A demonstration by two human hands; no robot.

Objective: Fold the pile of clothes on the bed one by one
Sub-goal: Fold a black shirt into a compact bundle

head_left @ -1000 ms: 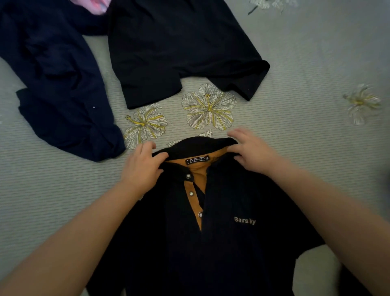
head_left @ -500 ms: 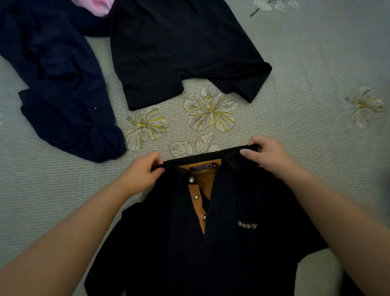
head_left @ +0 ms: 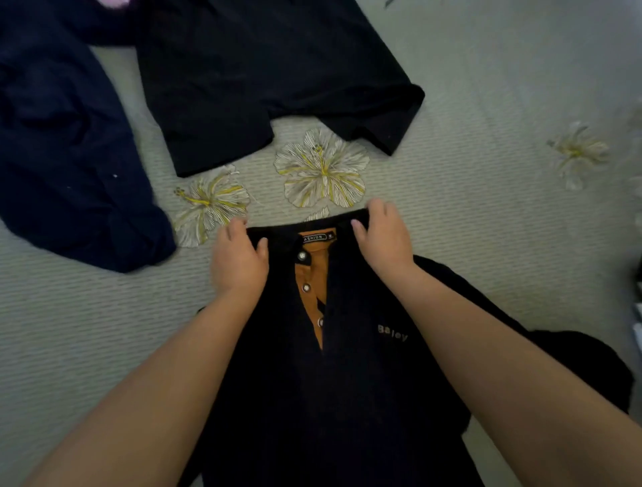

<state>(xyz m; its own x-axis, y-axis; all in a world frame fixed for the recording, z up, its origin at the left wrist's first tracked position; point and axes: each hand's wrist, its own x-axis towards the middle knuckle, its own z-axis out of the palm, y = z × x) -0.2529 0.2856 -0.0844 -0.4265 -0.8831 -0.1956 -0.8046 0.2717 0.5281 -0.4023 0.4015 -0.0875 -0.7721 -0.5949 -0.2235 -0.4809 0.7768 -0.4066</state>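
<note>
A black polo shirt with an orange button placket and a small chest logo lies face up on the bed in front of me, collar pointing away. My left hand grips the left end of the collar, thumb over the fabric. My right hand grips the collar's right end, fingers curled over its top edge. The shirt's lower part runs out of the frame at the bottom.
The bed has a grey-green ribbed cover printed with flowers. A black garment lies spread at the back centre. A crumpled navy garment lies at the back left, with a pink item at the top edge.
Both hands have drawn closer together on the collar and pushed it a little away from me; the collar looks narrower than half a second ago.
</note>
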